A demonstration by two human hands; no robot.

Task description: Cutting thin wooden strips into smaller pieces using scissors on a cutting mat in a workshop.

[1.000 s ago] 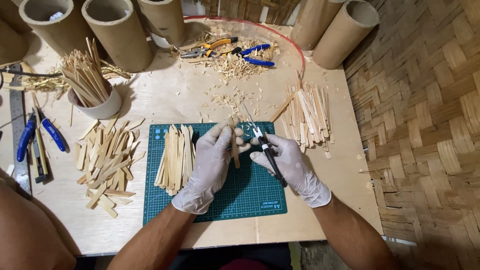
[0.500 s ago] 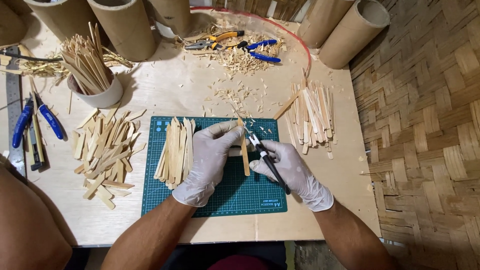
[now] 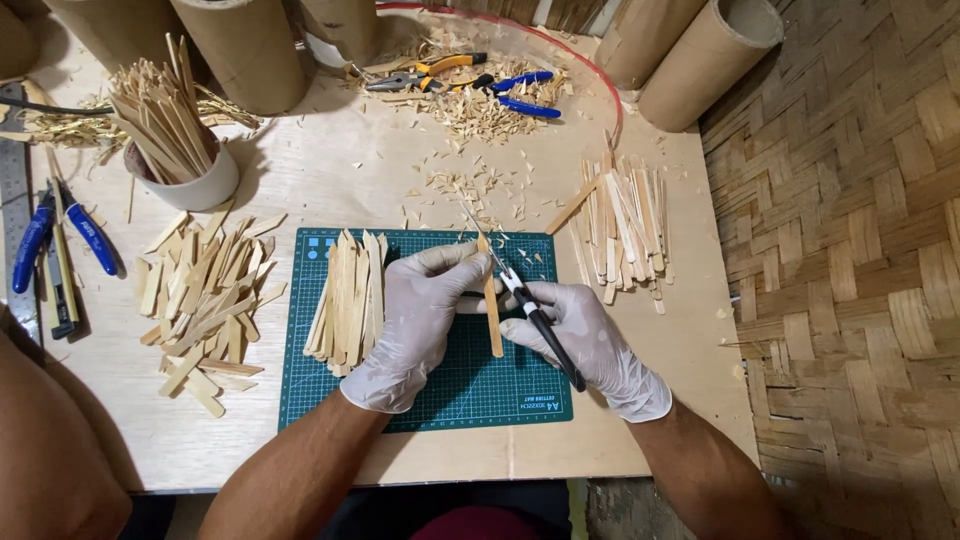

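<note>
Both hands wear pale gloves above a green cutting mat (image 3: 320, 390). My left hand (image 3: 415, 325) pinches a thin bamboo strip (image 3: 491, 310) that points away from me. My right hand (image 3: 590, 345) grips a black-handled knife (image 3: 540, 325), whose slim blade lies against the strip's upper end. A stack of flat bamboo strips (image 3: 350, 295) rests on the mat just left of my left hand.
A loose pile of strips (image 3: 200, 295) lies left of the mat, another pile (image 3: 625, 225) to the right. A white cup of sticks (image 3: 170, 135), cardboard tubes (image 3: 705, 60), pliers (image 3: 480, 80) among shavings, blue-handled tools (image 3: 60, 240) and a steel ruler (image 3: 12, 180) surround the work area. My knee (image 3: 50, 440) is at lower left.
The view has shifted slightly. Both hands stay on the strip over the mat, and the strip and knife have moved a little to the right.
</note>
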